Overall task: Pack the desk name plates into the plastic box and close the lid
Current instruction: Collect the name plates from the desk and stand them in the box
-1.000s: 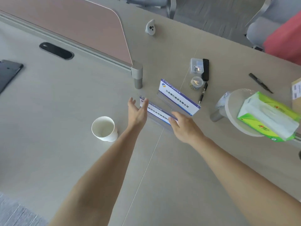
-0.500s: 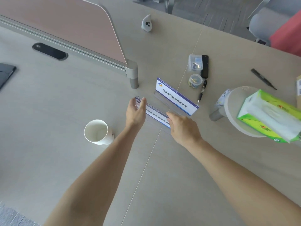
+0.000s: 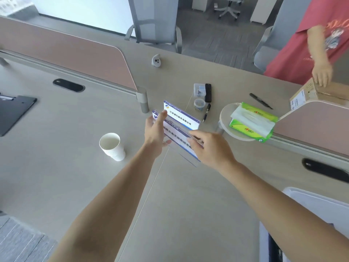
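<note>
Two clear acrylic desk name plates with blue-and-white inserts are at the middle of the desk. The nearer name plate (image 3: 176, 138) is lifted off the desk and held at both ends. My left hand (image 3: 155, 132) grips its left end and my right hand (image 3: 209, 146) pinches its right end. The farther name plate (image 3: 182, 115) stands on the desk just behind it. A white plastic box (image 3: 319, 207) shows at the lower right corner, partly cut off by the frame edge.
A white paper cup (image 3: 112, 146) stands left of my left arm. A pen, a tape roll (image 3: 199, 104), a small clear case and a black device lie behind the plates. A green tissue pack (image 3: 253, 121) rests on a round stand. A person in red touches a cardboard box (image 3: 311, 93).
Both hands closed on the nearer name plate and raised it off the desk toward me. The view tilted up, bringing in the chairs, the person in red and the white box.
</note>
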The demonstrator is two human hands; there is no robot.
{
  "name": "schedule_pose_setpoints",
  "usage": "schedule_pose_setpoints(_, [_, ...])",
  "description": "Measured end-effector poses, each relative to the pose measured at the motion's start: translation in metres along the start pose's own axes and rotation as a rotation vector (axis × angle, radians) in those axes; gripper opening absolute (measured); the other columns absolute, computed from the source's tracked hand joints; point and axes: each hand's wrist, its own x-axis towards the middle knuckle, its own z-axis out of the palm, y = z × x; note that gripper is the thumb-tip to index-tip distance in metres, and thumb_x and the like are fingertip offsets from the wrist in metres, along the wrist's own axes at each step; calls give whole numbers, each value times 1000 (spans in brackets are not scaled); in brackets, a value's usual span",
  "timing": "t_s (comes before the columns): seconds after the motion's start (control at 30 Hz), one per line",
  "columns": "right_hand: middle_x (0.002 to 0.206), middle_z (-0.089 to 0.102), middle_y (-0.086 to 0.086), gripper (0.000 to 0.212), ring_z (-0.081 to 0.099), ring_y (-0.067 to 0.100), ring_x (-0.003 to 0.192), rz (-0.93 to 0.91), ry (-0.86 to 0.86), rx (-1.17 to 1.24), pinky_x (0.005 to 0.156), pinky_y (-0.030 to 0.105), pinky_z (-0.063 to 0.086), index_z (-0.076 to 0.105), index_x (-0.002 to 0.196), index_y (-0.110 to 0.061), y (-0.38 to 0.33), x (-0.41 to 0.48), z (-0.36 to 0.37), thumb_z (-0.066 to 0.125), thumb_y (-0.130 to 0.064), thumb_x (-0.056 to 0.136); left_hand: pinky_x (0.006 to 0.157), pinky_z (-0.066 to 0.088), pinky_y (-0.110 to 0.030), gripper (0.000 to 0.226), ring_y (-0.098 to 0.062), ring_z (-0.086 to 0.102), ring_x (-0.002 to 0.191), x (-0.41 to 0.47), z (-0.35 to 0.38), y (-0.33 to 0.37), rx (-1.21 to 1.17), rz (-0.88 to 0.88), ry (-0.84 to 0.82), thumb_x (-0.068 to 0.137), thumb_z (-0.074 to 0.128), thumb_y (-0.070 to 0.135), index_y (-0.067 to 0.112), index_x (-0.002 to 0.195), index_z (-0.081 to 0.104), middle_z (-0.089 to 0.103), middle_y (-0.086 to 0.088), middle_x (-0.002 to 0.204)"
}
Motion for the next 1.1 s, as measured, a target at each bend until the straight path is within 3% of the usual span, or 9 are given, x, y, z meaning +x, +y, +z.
schedule_pose_setpoints(0.1, [77, 68, -26, 9, 65, 0, 72, 21, -34, 426, 68, 22, 48, 70, 92, -35, -5, -37, -34, 62, -31, 92, 90, 54, -52, 31, -27, 66, 99, -35, 4, 8, -21, 38, -9, 83, 63, 52, 32, 105, 58, 62, 8, 98])
schedule_pose_setpoints(0.23, [104, 73, -17, 28, 67, 2, 96, -28, -191, 685, 84, 21, 54, 65, 109, -46, -12, -84, -69, 66, -26, 89, 87, 54, -53, 40, -34, 67, 100, -81, 6, 16, -21, 3, -64, 78, 66, 55, 29, 108, 63, 64, 4, 107])
schedule_pose_setpoints(0.33, [115, 70, -10, 38, 67, 4, 98, -78, -179, 635, 85, 26, 56, 62, 121, -39, -18, -109, -86, 72, -23, 87, 84, 54, -50, 41, -34, 65, 97, -109, 14, 14, -12, -40, -142, 79, 65, 55, 26, 108, 63, 63, 2, 111])
schedule_pose_setpoints(0.5, [106, 73, -6, 45, 70, 2, 83, -147, -104, 449, 81, 19, 54, 67, 125, -19, -34, -146, -109, 78, -23, 82, 78, 55, -50, 45, -35, 64, 86, -146, 23, 10, 33, -117, -315, 73, 68, 53, 24, 107, 64, 63, 0, 107])
schedule_pose_setpoints(0.67, [107, 70, -9, 53, 70, 0, 82, -80, -54, 277, 79, 22, 56, 67, 122, -17, -66, -186, -118, 79, -38, 76, 53, 53, -36, 35, -31, 60, 74, -176, 31, 6, 109, -130, -471, 75, 62, 46, 26, 104, 62, 57, 3, 108])
schedule_pose_setpoints(0.73, [111, 66, -14, 51, 69, -5, 85, 3, -81, 172, 78, 16, 54, 63, 122, -19, -78, -203, -119, 79, -37, 78, 57, 54, -35, 29, -30, 60, 79, -184, 35, 4, 161, -102, -520, 78, 60, 43, 26, 100, 63, 57, 3, 111])
schedule_pose_setpoints(0.83, [113, 59, -23, 54, 65, -8, 92, 180, -113, 110, 77, 8, 47, 55, 129, -26, -88, -231, -126, 77, -38, 81, 79, 56, -45, 48, -31, 64, 96, -199, 49, -2, 254, -56, -547, 71, 66, 47, 26, 114, 64, 58, 1, 124])
schedule_pose_setpoints(1.0, [130, 57, -16, 81, 61, 2, 108, 417, -157, 60, 97, 35, 49, 35, 141, -41, -89, -268, -153, 56, -77, 72, 83, 55, -45, 36, -25, 66, 87, -236, 80, -16, 328, 64, -643, 80, 67, 45, 31, 112, 60, 62, 3, 97])
schedule_pose_setpoints(1.1, [108, 68, -2, 89, 67, 17, 92, 561, -171, 1, 85, 44, 54, 39, 131, -35, -84, -285, -166, 32, -94, 65, 65, 50, -32, 29, -19, 66, 79, -260, 100, -32, 363, 119, -708, 83, 68, 41, 33, 110, 60, 64, 5, 89])
